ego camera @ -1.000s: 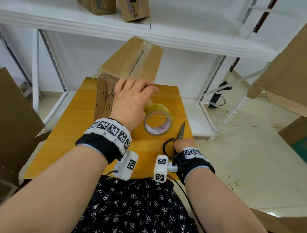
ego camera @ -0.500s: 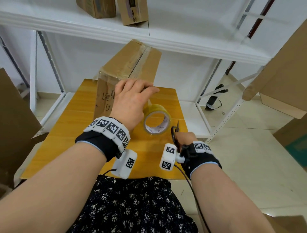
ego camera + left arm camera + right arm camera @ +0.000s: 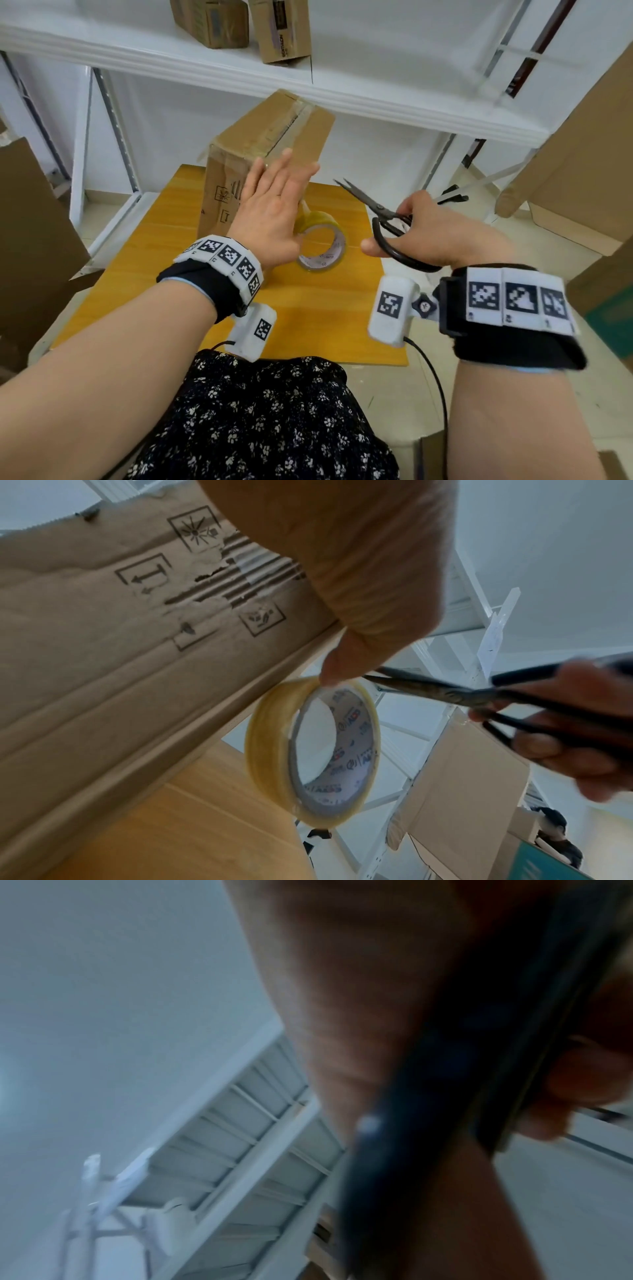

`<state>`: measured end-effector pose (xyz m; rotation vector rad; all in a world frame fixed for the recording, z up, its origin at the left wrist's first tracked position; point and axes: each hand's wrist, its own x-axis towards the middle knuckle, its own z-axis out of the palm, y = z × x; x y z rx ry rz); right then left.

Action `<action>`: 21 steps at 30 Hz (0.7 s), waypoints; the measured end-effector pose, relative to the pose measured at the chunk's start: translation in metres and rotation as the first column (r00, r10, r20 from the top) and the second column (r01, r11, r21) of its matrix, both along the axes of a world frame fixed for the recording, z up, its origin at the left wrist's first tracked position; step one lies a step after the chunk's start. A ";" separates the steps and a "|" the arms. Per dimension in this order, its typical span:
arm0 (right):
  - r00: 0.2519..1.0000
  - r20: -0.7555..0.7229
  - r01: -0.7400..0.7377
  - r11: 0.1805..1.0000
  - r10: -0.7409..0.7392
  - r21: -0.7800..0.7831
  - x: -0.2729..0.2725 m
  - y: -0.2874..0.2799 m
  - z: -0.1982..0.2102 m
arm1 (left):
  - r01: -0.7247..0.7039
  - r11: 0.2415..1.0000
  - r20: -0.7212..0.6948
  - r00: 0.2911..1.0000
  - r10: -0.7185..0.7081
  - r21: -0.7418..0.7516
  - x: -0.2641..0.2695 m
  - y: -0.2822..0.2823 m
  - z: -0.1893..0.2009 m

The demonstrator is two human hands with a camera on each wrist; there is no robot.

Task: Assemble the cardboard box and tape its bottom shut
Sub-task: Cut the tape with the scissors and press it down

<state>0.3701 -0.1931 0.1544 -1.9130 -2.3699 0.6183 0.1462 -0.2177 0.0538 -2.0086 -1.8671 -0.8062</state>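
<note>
Scissors (image 3: pixel 383 212) beside box (image 3: pixel 270 144) edge

1. Past the grip, a white wall (image 3: pixel 205 113) backs a white metal shelf (image 3: pixel 376 99).
2. Two small cartons (image 3: pixel 239 24) sit on the shelf, above the grip.
3. Under the grip stands a yellow wooden table (image 3: pixel 164 246).
4. Right of the grip, the floor (image 3: pixel 479 240) is pale tile, in soft daylight.
5. Brown cardboard sheets lean far left (image 3: pixel 30 240) and far right (image 3: pixel 582 147).
6. A black device (image 3: pixel 452 197) lies on the floor beyond the grip.
</note>
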 end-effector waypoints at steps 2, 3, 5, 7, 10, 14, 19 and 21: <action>0.998 0.053 -0.026 0.999 0.027 -0.018 0.001 -0.018 0.009 | -0.040 0.999 -0.002 0.999 0.040 -0.006 0.000 -0.001 -0.003; 0.996 0.080 -0.036 0.999 0.037 -0.022 0.003 -0.026 0.012 | -0.062 0.998 -0.003 0.998 0.062 -0.011 -0.001 0.000 -0.004; 0.990 0.135 -0.048 0.999 0.049 -0.018 0.007 -0.039 0.014 | -0.102 0.995 -0.011 0.995 0.102 -0.020 -0.003 0.000 -0.006; 0.984 0.167 -0.066 0.998 0.065 0.001 0.008 -0.050 0.015 | -0.123 0.992 -0.005 0.992 0.123 -0.015 -0.004 0.000 -0.009; 0.975 0.197 -0.110 0.994 0.104 0.018 0.001 -0.066 0.016 | -0.123 0.992 0.010 0.992 0.123 0.014 -0.001 -0.001 -0.011; 0.967 0.211 -0.154 0.988 0.144 0.029 -0.014 -0.076 0.013 | -0.119 0.993 0.006 0.993 0.119 0.018 0.002 0.001 -0.009; 0.956 0.255 -0.164 0.985 0.145 0.057 -0.029 -0.076 0.005 | -0.151 0.988 -0.036 0.988 0.152 0.028 0.005 0.005 -0.012; 0.957 0.266 -0.146 0.985 0.117 0.090 -0.034 -0.074 0.003 | -0.157 0.987 -0.027 0.987 0.158 0.029 0.006 0.006 -0.012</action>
